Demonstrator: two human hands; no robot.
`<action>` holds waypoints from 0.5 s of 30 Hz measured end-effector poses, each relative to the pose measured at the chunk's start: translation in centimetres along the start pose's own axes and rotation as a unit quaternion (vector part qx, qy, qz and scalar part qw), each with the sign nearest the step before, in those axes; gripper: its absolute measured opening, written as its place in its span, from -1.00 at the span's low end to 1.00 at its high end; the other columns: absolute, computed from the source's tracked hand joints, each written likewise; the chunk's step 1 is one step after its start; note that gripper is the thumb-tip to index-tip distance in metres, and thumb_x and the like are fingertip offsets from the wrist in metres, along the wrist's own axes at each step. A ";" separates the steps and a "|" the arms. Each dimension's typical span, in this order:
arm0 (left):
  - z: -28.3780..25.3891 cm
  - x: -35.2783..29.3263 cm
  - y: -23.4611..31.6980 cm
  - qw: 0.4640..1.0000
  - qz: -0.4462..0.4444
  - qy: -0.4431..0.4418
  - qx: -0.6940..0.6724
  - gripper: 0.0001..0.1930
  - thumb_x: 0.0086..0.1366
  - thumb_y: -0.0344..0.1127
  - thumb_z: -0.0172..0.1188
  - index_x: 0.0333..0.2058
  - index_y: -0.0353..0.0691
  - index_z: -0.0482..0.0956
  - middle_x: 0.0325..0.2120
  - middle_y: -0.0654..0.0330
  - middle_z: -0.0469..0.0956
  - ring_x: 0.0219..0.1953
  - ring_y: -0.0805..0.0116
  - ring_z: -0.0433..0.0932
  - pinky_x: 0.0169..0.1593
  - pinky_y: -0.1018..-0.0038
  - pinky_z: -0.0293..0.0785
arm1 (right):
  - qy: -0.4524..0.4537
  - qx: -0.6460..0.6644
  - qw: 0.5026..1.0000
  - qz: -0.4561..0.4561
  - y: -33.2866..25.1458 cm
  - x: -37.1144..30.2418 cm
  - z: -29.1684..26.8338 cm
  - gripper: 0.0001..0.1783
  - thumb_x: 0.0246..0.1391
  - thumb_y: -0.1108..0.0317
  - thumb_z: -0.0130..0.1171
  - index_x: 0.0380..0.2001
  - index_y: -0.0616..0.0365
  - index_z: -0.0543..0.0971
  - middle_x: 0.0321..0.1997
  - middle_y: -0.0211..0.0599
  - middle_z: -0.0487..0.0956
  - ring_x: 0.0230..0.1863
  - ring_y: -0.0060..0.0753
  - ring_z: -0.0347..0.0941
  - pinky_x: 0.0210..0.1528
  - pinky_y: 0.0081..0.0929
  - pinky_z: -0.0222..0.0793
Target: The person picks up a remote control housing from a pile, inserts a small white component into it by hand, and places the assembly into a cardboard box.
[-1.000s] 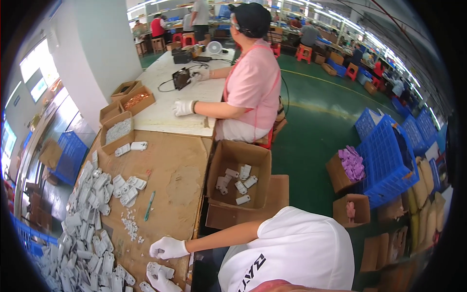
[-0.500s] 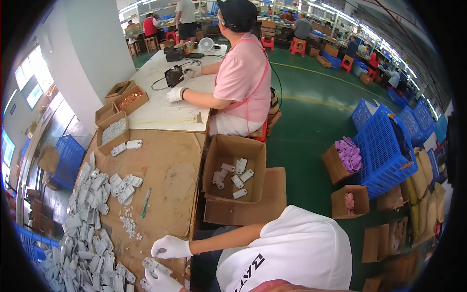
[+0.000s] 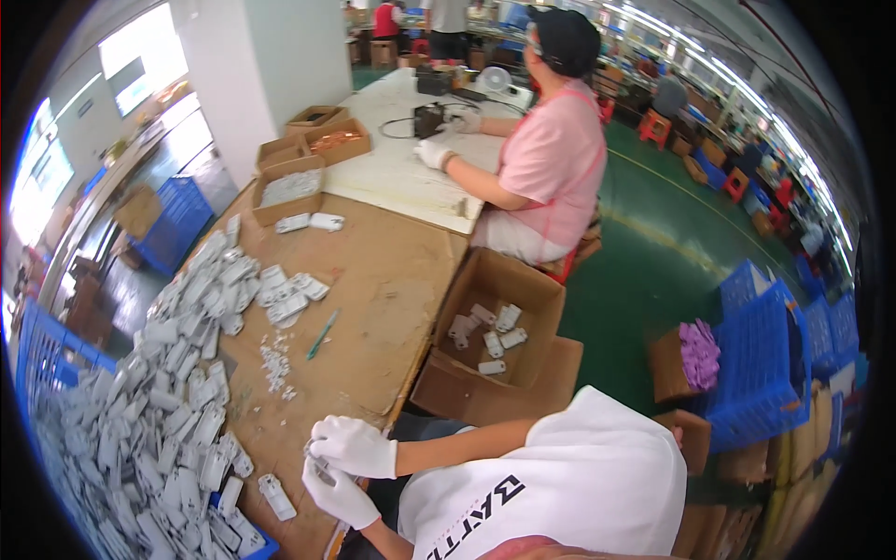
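My left hand (image 3: pixel 340 497), in a white glove, is closed around a small white plastic housing (image 3: pixel 318 461), mostly hidden by the fingers. From above, my right hand (image 3: pixel 353 447), also gloved, closes its fingers on the same housing. Both hands meet over the near edge of the cardboard-covered table (image 3: pixel 383 289). A loose white housing (image 3: pixel 276 497) lies just left of my left hand. Beyond it spreads a large heap of similar white housings (image 3: pixel 159 439). Small white scraps (image 3: pixel 275 364) and a green pen (image 3: pixel 323 334) lie farther up the table.
A carton (image 3: pixel 448 385) with several housings stands against the table's right side. A box of small white pieces (image 3: pixel 289 213) sits at the table's far end. A co-worker in pink (image 3: pixel 551 159) works at the adjoining white table (image 3: pixel 392 177). Blue crates (image 3: pixel 756 364) stand at right.
My right hand has come down onto the housing in my left hand, and the two hands now touch. The view has swung, shifting the scene rightward.
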State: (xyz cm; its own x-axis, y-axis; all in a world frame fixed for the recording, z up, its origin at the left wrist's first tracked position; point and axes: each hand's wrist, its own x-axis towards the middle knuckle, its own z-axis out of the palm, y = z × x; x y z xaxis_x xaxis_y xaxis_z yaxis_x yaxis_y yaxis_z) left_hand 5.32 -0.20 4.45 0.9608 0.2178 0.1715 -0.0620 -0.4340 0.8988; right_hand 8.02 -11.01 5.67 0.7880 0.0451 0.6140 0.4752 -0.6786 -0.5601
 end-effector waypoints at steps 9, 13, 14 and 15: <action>0.1 -0.8 1.1 0.997 -0.024 0.029 -0.066 -0.59 0.27 -0.60 -0.02 0.12 -0.42 0.44 0.03 -0.06 0.54 0.07 0.12 0.54 0.16 0.30 0.41 | -0.088 0.114 0.982 0.118 0.8 0.0 -0.4 -0.95 0.00 0.38 0.20 -0.45 0.10 0.59 -0.25 -0.29 0.49 -0.12 -0.13 0.46 -0.10 -0.23 0.42; 0.1 -1.0 2.0 0.999 -0.002 0.046 -0.028 -0.60 0.28 -0.61 -0.05 0.10 -0.43 0.44 0.01 -0.07 0.54 0.06 0.11 0.54 0.16 0.30 0.41 | -0.107 0.099 0.980 0.132 0.4 0.1 -0.7 -0.94 -0.01 0.38 0.21 -0.44 0.10 0.60 -0.26 -0.28 0.48 -0.11 -0.13 0.46 -0.08 -0.24 0.42; 0.0 -1.1 2.3 0.999 -0.003 0.049 -0.006 -0.60 0.29 -0.61 -0.06 0.11 -0.44 0.43 0.02 -0.07 0.53 0.07 0.11 0.54 0.17 0.30 0.40 | -0.109 0.091 0.981 0.131 0.3 0.0 -0.8 -0.94 0.00 0.36 0.22 -0.44 0.08 0.61 -0.28 -0.29 0.49 -0.13 -0.15 0.47 -0.09 -0.26 0.42; 0.0 -1.3 2.4 0.999 -0.004 0.051 -0.005 -0.60 0.29 -0.61 -0.06 0.11 -0.44 0.43 0.02 -0.07 0.53 0.07 0.11 0.54 0.17 0.30 0.40 | -0.113 0.084 0.981 0.131 0.3 0.0 -0.9 -0.93 0.01 0.34 0.24 -0.44 0.06 0.61 -0.30 -0.31 0.49 -0.14 -0.16 0.47 -0.10 -0.27 0.43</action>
State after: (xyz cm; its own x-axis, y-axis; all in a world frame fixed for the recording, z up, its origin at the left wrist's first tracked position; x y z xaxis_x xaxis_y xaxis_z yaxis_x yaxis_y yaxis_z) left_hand 3.94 -1.52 6.39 0.9288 0.3089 0.2047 -0.0583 -0.4237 0.9039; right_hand 7.76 -11.88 5.99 0.9491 0.0592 0.3095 0.2883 -0.5596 -0.7770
